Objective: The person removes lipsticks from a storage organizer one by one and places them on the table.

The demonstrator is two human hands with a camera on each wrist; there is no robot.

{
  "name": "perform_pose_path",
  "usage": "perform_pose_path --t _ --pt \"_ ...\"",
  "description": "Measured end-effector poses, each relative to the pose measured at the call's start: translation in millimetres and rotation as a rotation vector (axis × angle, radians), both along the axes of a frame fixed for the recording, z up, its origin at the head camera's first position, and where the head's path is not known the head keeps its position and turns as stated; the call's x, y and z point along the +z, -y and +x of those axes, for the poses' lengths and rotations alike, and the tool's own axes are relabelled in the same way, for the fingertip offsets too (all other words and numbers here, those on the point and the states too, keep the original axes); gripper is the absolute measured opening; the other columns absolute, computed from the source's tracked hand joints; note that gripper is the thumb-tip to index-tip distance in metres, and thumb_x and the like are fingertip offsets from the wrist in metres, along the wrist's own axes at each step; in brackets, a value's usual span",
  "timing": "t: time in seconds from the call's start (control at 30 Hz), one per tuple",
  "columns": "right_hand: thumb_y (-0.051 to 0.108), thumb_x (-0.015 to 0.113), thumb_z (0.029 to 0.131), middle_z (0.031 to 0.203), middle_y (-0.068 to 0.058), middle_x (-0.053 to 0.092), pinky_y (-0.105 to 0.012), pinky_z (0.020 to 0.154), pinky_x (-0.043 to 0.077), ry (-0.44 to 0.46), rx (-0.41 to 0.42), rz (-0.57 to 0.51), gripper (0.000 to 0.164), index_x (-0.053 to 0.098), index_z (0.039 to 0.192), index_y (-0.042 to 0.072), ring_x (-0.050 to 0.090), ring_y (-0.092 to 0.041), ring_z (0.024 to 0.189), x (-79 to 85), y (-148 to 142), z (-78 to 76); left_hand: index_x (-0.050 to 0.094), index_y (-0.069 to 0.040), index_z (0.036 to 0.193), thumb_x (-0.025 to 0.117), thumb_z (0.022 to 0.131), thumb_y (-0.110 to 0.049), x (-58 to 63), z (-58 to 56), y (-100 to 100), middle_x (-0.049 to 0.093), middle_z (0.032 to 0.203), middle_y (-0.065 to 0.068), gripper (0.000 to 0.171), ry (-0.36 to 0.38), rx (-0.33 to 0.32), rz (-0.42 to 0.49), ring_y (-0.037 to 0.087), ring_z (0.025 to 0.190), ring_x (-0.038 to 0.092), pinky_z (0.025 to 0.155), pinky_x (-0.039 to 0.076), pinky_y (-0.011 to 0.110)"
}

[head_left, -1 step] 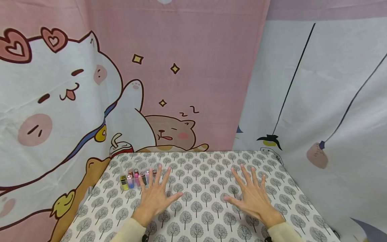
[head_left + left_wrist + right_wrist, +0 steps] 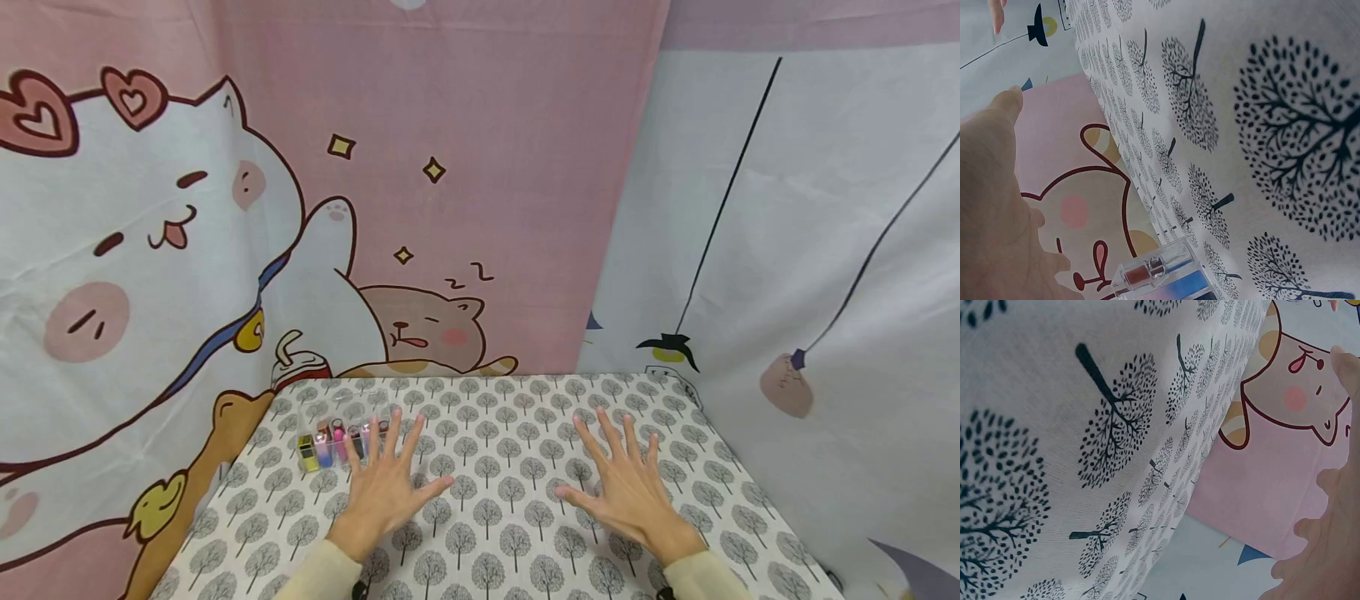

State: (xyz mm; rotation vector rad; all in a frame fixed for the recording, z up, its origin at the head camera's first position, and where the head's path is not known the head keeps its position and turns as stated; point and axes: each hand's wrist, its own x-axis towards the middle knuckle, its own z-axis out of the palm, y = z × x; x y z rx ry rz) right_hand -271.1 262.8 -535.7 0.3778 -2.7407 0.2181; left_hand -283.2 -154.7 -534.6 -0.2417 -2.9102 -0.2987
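Observation:
Fingers spread wide, my left hand [image 2: 382, 496] hovers palm down over the table in the head view, holding nothing. Behind its fingertips stands a clear plastic box [image 2: 330, 408] with several small coloured tubes [image 2: 340, 442] that look like lipsticks. The hand hides part of the box's right side. A corner of this box [image 2: 1175, 255] also shows at the bottom of the left wrist view. To the right, my right hand [image 2: 630, 492] is held the same way, its fingers straight and apart, with only tablecloth beneath it.
A white tablecloth [image 2: 487, 517] printed with grey trees covers the table. Its far edge meets a pink hanging cloth [image 2: 517, 208] with cartoon animals. At the right hangs a pale cloth [image 2: 750, 250] with drawn lamps.

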Motion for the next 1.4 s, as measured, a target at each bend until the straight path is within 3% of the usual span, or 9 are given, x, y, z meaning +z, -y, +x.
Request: perform_pose_path --t 0.3,0.5,0.7,0.97,1.2,1.4 --pt "0.09 0.07 0.095 0.196 -0.017 0.016 -0.102 0.13 0.008 -0.021 0.005 -0.005 0.117 0.02 0.188 0.039 0.016 -0.066 0.175 -0.7 1.1 3.0 0.018 -0.038 0.188 0.052 0.097 -0.1 1.3 0.3 -0.5 0.003 0.196 0.012 0.115 -0.007 0.002 0.032 0.055 0.18 0.005 0.139 0.0 0.093" --pt "0.089 0.071 0.095 0.196 -0.018 0.016 -0.102 0.13 0.006 -0.012 0.006 -0.007 0.117 0.024 0.188 0.035 0.015 -0.067 0.175 -3.7 -0.4 3.4 0.018 -0.037 0.188 0.056 0.099 -0.097 4.0 -0.5 0.3 0.005 0.196 0.013 0.114 0.004 -0.005 0.051 0.056 0.18 0.005 0.136 -0.007 0.094" --pt "0.089 0.07 0.096 0.196 -0.018 0.013 -0.101 0.131 0.006 0.004 -0.003 -0.002 0.118 0.015 0.188 0.038 0.013 -0.066 0.176 -3.8 -0.2 2.5 0.016 -0.037 0.188 0.059 0.1 -0.094 8.5 -4.4 5.3 0.006 0.197 0.014 0.114 0.01 -0.01 0.049 0.057 0.18 0.004 0.135 -0.013 0.093" --pt "0.087 0.07 0.098 0.195 -0.018 0.018 -0.096 0.134 0.015 -0.049 0.013 0.014 0.115 0.021 0.188 0.034 0.022 -0.065 0.174 2.5 4.6 0.4 0.01 -0.037 0.188 0.047 0.097 -0.103 16.4 -15.6 22.2 -0.003 0.197 0.013 0.119 0.005 0.017 0.023 0.055 0.18 -0.002 0.136 -0.014 0.092" --pt "0.085 0.068 0.101 0.196 -0.016 0.015 -0.092 0.138 0.012 -0.022 0.036 -0.026 0.111 0.026 0.187 0.029 0.017 -0.062 0.176 6.3 8.6 -0.5 0.014 -0.032 0.189 0.052 0.098 -0.1 22.5 -23.2 40.7 0.003 0.197 0.017 0.119 -0.009 0.02 0.056 0.059 0.18 0.001 0.134 -0.015 0.094" --pt "0.081 0.069 0.102 0.195 -0.019 0.016 -0.09 0.139 0.014 -0.019 0.052 -0.031 0.11 0.022 0.188 0.031 0.017 -0.061 0.177 10.8 11.8 -4.5 0.01 -0.031 0.189 0.055 0.1 -0.096 25.7 -30.6 63.1 0.0 0.197 0.019 0.119 -0.005 0.035 0.069 0.059 0.18 -0.002 0.133 -0.017 0.094"
